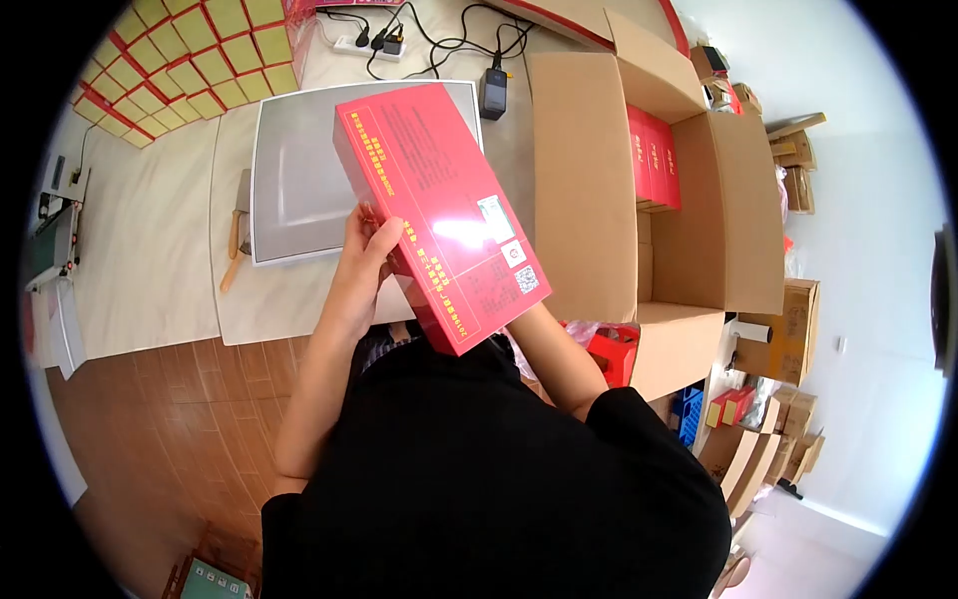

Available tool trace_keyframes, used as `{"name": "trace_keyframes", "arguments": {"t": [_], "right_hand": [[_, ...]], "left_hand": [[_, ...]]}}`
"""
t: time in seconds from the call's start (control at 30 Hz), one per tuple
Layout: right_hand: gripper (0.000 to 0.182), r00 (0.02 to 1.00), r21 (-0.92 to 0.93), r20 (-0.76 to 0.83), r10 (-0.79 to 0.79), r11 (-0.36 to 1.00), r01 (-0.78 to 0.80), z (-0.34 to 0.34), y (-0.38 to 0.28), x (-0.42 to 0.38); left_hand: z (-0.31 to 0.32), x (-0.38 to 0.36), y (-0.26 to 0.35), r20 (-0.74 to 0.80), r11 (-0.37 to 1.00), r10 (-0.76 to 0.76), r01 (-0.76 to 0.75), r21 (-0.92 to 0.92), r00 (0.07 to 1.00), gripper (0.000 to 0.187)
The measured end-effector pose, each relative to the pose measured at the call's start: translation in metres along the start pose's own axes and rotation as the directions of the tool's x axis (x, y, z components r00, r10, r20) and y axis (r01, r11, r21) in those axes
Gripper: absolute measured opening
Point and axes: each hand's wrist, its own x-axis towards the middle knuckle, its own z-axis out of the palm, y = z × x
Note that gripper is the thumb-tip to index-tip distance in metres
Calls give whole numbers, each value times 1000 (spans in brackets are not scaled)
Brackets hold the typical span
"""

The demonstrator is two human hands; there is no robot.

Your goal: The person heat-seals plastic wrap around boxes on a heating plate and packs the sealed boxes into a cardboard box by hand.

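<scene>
A long red box (439,215) with yellow lettering, a white label and a QR code is held tilted in front of my chest. My left hand (371,245) grips its left side, the thumb lying on the printed face. Behind the lower right end of the box my right hand is hidden; only the forearm shows. Under the upper part of the box lies a grey tray with a white rim (256,190). To the right stands an open cardboard carton (584,190) with several red boxes (654,158) inside.
Stacked yellow-and-red boxes (200,60) fill the upper left. A power strip (369,46), cables and a black adapter (494,92) lie at the back. Wooden-handled tools (235,235) rest left of the tray. A red stool (614,351) is below the carton.
</scene>
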Motion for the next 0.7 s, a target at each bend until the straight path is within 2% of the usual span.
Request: {"name": "trace_keyframes", "arguments": {"t": [0.13,0.17,0.2,0.23,0.27,0.3,0.33,0.4,0.43,0.47,0.53,0.6,0.7], "right_hand": [[43,999,6,-29,36,999,-36,-15,-22,0],[42,999,-13,-41,34,999,-35,-16,-27,0],[40,984,-94,-166,65,992,-81,-19,-31,3],[40,968,-269,-242,-72,963,4,3,-35,-2],[41,932,-442,-287,-220,894,75,26,-38,-9],[49,942,-541,-146,-303,821,181,21,-38,-8],[60,904,-695,-74,-422,672,257,33,-39,-12],[81,873,-909,50,-485,339,241,48,-30,-18],[101,814,-961,243,-528,-16,277,58,-26,-19],[114,803,-947,312,-508,-230,223,72,-16,-24],[121,778,-882,377,-502,-451,137,77,-5,-21],[121,772,-874,392,-500,-464,144,82,2,-13],[120,763,-879,405,-504,-443,174,86,0,7]], "left_hand": [[-1,4,5,24,999,-15,16,-39,1000,66],[-1,5,0,-11,998,1,-2,-62,1000,70],[-1,5,-5,-23,998,14,-16,-60,1000,70],[-1,5,-10,-39,998,68,-68,-4,997,71],[-1,5,-15,-53,991,122,-119,54,991,73],[-2,7,-22,-63,973,189,-178,149,980,75],[0,5,-23,-64,966,240,-232,118,969,75],[4,2,-19,-75,962,269,-265,65,960,74],[2,3,-20,-86,957,286,-281,64,954,74],[0,6,-23,-126,963,270,-266,47,955,73],[-3,9,-21,-181,962,271,-271,21,945,72],[-3,7,-14,-201,964,249,-263,-46,947,70],[-1,8,-16,-224,931,350,-365,-25,909,71]]}}
